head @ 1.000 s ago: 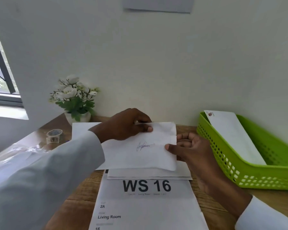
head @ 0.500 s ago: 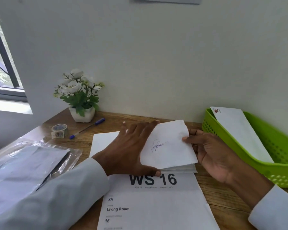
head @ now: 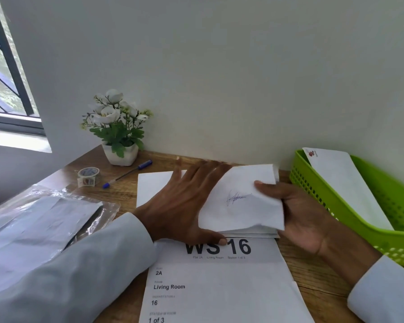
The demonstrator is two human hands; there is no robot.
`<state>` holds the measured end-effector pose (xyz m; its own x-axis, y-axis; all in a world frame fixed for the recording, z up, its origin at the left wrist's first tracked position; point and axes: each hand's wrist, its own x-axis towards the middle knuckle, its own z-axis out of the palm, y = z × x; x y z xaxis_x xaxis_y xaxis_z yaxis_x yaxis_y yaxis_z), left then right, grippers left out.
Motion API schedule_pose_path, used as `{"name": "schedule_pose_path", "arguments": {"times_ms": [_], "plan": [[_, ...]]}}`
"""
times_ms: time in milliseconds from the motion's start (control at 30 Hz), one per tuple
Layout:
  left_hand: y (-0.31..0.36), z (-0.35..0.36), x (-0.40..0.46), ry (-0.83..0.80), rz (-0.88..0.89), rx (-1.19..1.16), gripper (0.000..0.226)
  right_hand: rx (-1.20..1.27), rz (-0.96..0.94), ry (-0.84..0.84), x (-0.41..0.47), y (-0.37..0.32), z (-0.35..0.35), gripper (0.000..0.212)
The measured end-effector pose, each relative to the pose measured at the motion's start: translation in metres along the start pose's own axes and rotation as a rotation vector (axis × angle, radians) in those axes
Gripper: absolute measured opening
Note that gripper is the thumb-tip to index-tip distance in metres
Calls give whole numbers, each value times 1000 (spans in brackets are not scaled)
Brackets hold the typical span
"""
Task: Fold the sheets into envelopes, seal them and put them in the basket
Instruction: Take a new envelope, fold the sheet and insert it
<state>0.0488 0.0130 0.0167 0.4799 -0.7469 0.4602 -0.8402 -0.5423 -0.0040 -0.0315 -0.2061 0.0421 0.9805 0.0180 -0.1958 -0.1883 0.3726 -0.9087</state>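
A white sheet (head: 240, 201) with a blue signature lies folded over in the middle of the desk, on top of other white sheets (head: 154, 187). My left hand (head: 184, 206) presses flat on its left part with straight fingers. My right hand (head: 296, 213) grips the sheet's right edge, thumb on top and fingers underneath. At the right stands a green basket (head: 383, 236) holding one long white envelope (head: 343, 183) that leans on its far wall.
A printed sheet reading "WS 16" (head: 219, 280) lies at the desk's near edge. A clear plastic bag of envelopes (head: 40, 220) sits at the left. A tape roll (head: 88, 176), a blue pen (head: 127, 173) and a potted white flower (head: 117, 129) stand by the wall.
The sheet came down from the air onto the stack. My left hand went from pinching its top edge to pressing flat on it, while my right hand folded the right side over.
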Motion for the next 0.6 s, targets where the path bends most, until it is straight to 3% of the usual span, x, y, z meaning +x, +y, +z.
{"name": "schedule_pose_path", "arguments": {"times_ms": [167, 367, 600], "plan": [[-4, -6, 1, 28, -1, 74, 120, 176, -65, -63, -2, -6, -7, 35], [-4, -4, 1, 47, 92, 108, 108, 34, -51, -213, -8, 1, 3, 42], [-6, -1, 1, 43, 95, 130, 120, 26, 11, -166, -6, 0, 1, 42]]}}
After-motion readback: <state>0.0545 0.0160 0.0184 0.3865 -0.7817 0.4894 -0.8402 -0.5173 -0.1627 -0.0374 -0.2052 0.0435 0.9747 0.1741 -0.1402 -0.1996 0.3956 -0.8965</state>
